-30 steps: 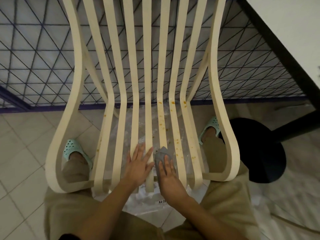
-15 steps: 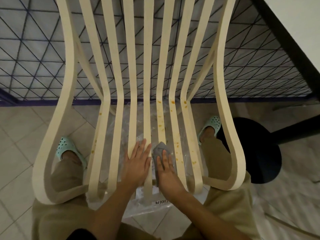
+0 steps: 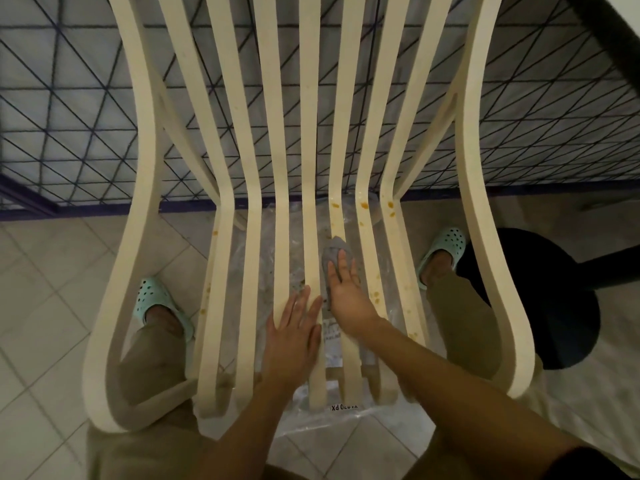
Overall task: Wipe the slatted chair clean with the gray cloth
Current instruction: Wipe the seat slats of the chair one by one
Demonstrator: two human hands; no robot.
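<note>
A cream slatted chair (image 3: 485, 209) fills the head view, seat toward me. Orange spots dot its right-hand slats near the seat bend and further down. My right hand (image 3: 346, 292) lies flat with straight fingers on the gray cloth (image 3: 334, 254), pressing it onto a slat right of centre. The cloth shows beyond and beside the fingertips. My left hand (image 3: 294, 337) rests flat on the middle slats just left of the right hand, fingers spread, holding nothing.
A clear plastic sheet (image 3: 346, 410) lies on the tiled floor under the seat. A black round table base (image 3: 554, 306) stands at the right, a dark-edged tabletop (image 3: 620, 39) above it. A wire mesh panel (image 3: 69, 116) stands behind the chair. My feet in mint clogs flank the seat.
My right hand has pushed the cloth forward along the slat toward the seat bend. The left hand stays flat on the middle slats. The camera has moved closer.
</note>
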